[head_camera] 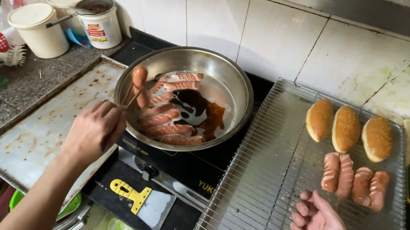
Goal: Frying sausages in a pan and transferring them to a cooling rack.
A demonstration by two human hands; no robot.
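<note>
Chopsticks in the left hand's closed grip lift a scored, browned sausage; right hand hangs half-open.

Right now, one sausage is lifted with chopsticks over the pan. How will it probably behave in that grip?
The sausage looks glossy with oil, so it may slip between the chopsticks held by the left hand. Its round shape suggests it could roll once laid on the wire rack. The scored cuts on the pan's sausages hint it bends somewhat rather than staying stiff.
</note>
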